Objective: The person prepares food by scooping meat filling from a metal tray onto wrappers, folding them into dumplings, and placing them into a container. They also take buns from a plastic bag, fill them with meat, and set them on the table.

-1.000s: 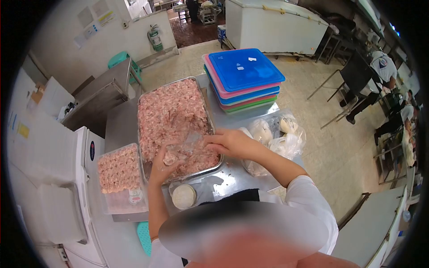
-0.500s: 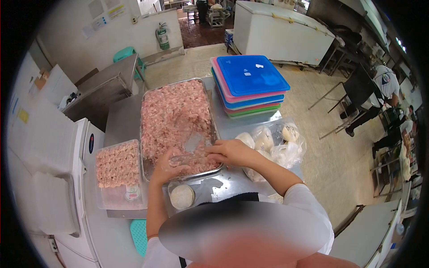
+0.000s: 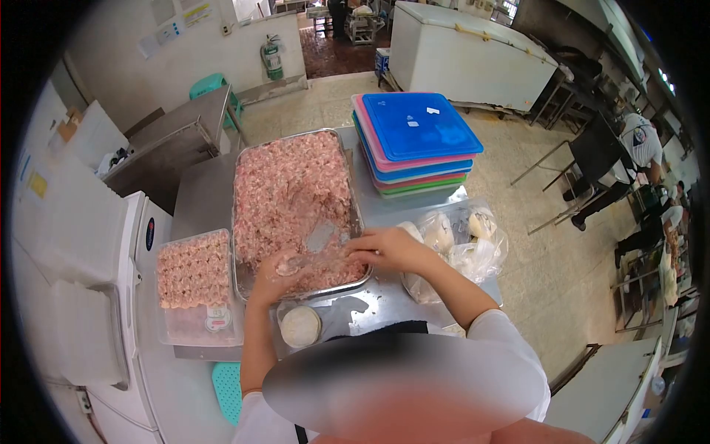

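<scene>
A large metal tray [image 3: 358,222] of pink ground meat [image 3: 288,170] lies before me, with a hollow scooped near its front right. My left hand [image 3: 272,277] is cupped over the tray's front edge around a small pale piece that looks like a dumpling wrapper. Opposite it, my right hand [image 3: 396,249] grips a thin flat spatula [image 3: 325,259], its blade blurred and pointing at the left hand. Just below the tray sits a stack of round pale wrappers [image 3: 300,326]. At left, a clear plastic container [image 3: 185,334] holds rows of filled dumplings [image 3: 194,270].
Stacked containers with coloured lids [image 3: 421,126] stand at the back right of the metal table [image 3: 203,196]. A plastic bag [image 3: 473,255] with pale round things lies right of the tray. Further right are a chair [image 3: 592,152] and a bending person [image 3: 640,140].
The right hand and spatula have shifted slightly, and the blade is more blurred. My left hand has turned a little, showing more of the pale piece. The view has moved slightly.
</scene>
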### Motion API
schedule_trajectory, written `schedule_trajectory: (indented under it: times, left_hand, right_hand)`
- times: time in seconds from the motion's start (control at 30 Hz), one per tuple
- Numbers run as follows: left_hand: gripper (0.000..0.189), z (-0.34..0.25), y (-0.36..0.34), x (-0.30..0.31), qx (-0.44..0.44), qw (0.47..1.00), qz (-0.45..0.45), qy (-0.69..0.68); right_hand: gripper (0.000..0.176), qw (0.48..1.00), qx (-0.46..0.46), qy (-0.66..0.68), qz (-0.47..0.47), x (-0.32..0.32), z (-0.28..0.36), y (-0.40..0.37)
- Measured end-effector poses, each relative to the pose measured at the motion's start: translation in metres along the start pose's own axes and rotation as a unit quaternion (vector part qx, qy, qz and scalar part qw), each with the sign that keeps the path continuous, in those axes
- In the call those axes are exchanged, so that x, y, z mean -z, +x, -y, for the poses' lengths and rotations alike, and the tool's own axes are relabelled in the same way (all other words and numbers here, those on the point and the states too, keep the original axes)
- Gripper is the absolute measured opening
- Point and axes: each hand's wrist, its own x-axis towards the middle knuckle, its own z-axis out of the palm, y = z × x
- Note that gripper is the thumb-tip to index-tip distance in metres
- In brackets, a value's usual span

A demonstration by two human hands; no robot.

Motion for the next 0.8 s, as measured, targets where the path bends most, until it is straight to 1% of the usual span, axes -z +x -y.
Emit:
schedule_trajectory:
  times: [0.07, 0.1, 0.17, 0.2, 0.23, 0.3, 0.33, 0.37, 0.4, 0.5, 0.57, 0.6, 0.67, 0.7, 0.77, 0.8]
  left_hand:
    - [0.038, -0.005, -0.001, 0.002, 0.025, 1.0, -0.005, 0.008]
    - [0.039, -0.007, -0.002, 0.003, 0.037, 0.999, -0.009, 0.012]
    - [0.04, -0.004, -0.003, 0.003, -0.001, 0.999, -0.038, 0.025]
    - [0.04, -0.003, -0.005, 0.002, -0.019, 0.998, -0.053, 0.03]
    - [0.04, -0.006, -0.005, 0.002, -0.005, 0.999, -0.049, 0.022]
    - [0.039, -0.013, -0.005, 0.005, 0.021, 0.999, -0.041, 0.005]
    - [0.038, -0.02, -0.007, 0.006, 0.04, 0.999, -0.023, 0.001]
    - [0.037, -0.03, -0.007, 0.007, 0.057, 0.998, -0.005, -0.002]
    - [0.036, -0.036, -0.004, 0.008, 0.071, 0.997, 0.011, -0.004]
    - [0.032, -0.003, -0.001, -0.001, -0.032, 0.997, 0.042, -0.063]
    - [0.032, 0.005, -0.003, -0.002, -0.058, 0.994, 0.075, -0.055]
    - [0.032, 0.009, -0.004, -0.003, -0.071, 0.992, 0.092, -0.051]
    - [0.033, -0.005, -0.003, -0.003, -0.023, 0.995, 0.093, -0.026]
    - [0.034, -0.01, -0.003, -0.004, 0.002, 0.996, 0.094, -0.013]
    - [0.035, -0.007, -0.007, -0.007, 0.032, 0.998, 0.041, -0.044]
    - [0.035, -0.006, -0.008, -0.008, 0.048, 0.997, 0.015, -0.06]
  right_hand:
    - [0.027, 0.998, -0.013, 0.036, -0.042, 0.013, -0.004, 0.001]
    - [0.027, 0.989, 0.004, 0.099, -0.106, 0.015, -0.011, 0.004]
    - [0.028, 0.948, 0.036, 0.223, -0.226, 0.018, -0.023, 0.012]
    - [0.028, 0.941, -0.025, 0.266, -0.207, 0.021, -0.027, 0.013]
    - [0.029, 0.929, -0.088, 0.307, -0.185, 0.025, -0.027, 0.012]
    - [0.029, 0.95, -0.093, 0.267, -0.132, 0.021, -0.028, 0.012]
    - [0.028, 0.977, -0.035, 0.183, -0.1, 0.009, -0.03, 0.011]
    - [0.028, 0.993, 0.025, 0.096, -0.068, -0.001, -0.029, 0.01]
    - [0.027, 0.995, 0.025, 0.087, -0.042, -0.007, -0.027, 0.009]
    - [0.027, 0.997, 0.034, 0.068, 0.03, -0.023, -0.017, 0.004]
    - [0.029, 0.994, 0.054, 0.065, 0.068, -0.025, -0.007, 0.001]
    - [0.028, 0.997, 0.047, 0.014, 0.059, -0.022, -0.003, 0.0]
    - [0.026, 0.995, 0.031, -0.086, 0.041, -0.013, 0.009, -0.003]
    - [0.024, 0.991, 0.052, -0.12, -0.003, -0.009, 0.015, -0.004]
    - [0.021, 0.974, 0.092, -0.185, -0.089, -0.006, 0.024, -0.005]
    - [0.021, 0.974, 0.096, -0.185, -0.091, -0.008, 0.024, -0.005]
